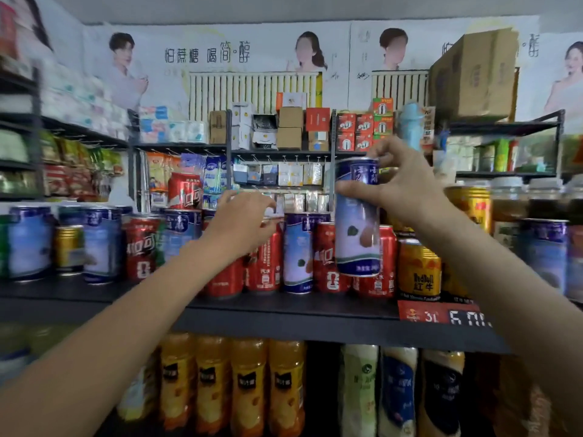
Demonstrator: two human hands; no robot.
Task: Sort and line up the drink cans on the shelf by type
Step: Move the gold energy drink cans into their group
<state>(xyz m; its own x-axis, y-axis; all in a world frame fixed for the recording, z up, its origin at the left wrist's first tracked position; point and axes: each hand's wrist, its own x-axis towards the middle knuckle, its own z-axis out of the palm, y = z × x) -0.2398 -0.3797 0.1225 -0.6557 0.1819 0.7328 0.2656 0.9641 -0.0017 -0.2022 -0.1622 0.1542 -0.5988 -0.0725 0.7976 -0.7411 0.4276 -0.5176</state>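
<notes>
Currently, your right hand (pixel 400 184) holds a blue-and-white can (pixel 356 216) lifted clear of the shelf (pixel 284 313).
Your fingers are closed around its upper half, thumb across the front; it hangs upright above the red cans (pixel 328 257) near the front edge, toward the right end. Your left hand (pixel 246 225) rests fingers curled on a red can's top (pixel 268 247); whether it grips, I cannot tell. Gold cans (pixel 418 272) stand just right.
</notes>
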